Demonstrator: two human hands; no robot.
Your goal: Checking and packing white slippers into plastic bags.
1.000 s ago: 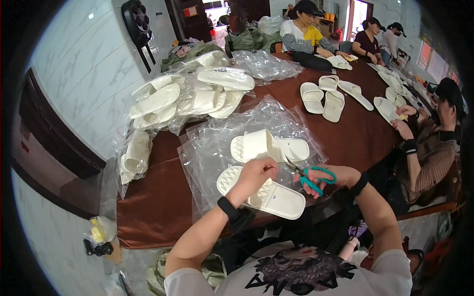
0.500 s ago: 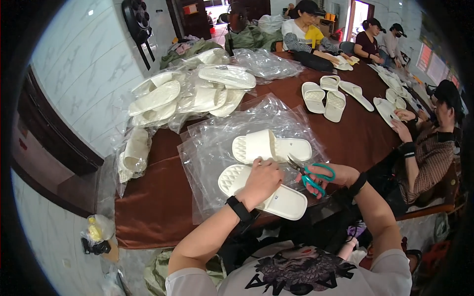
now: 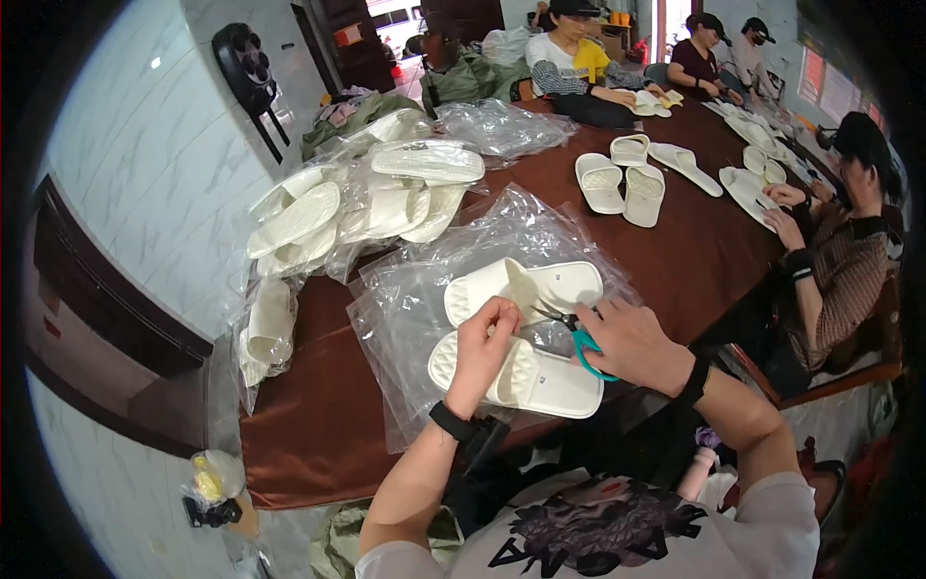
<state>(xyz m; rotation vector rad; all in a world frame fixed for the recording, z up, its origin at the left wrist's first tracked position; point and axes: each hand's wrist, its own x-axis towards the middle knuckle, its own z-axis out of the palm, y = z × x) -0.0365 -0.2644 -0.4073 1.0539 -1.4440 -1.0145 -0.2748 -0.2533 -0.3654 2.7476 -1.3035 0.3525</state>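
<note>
Two cream slide slippers lie side by side in front of me on flat clear plastic bags [image 3: 391, 333]. My left hand [image 3: 485, 347] is over the straps, between the far slipper [image 3: 577, 284] and the near slipper [image 3: 561, 388]. Its thumb and fingertips are pinched together; whatever they hold is too small to make out. In my right hand [image 3: 637, 347] is a pair of scissors [image 3: 585, 357] with teal handles. Their dark blades, slightly parted, point left beside the far slipper's strap, close to my left fingertips.
Bagged slippers [image 3: 299, 220] are piled at the left on the brown-covered table [image 3: 318, 425]. Several loose slippers [image 3: 643, 196] lie at centre right. A person [image 3: 830, 261] sits at the right holding a slipper; other people work along the far side. An empty-looking bag [image 3: 506, 127] lies behind.
My left hand has lifted off the near slipper's strap into a raised pinch. The right hand has turned palm down, bringing the scissors' blades left toward it. The whole view has shifted slightly.
</note>
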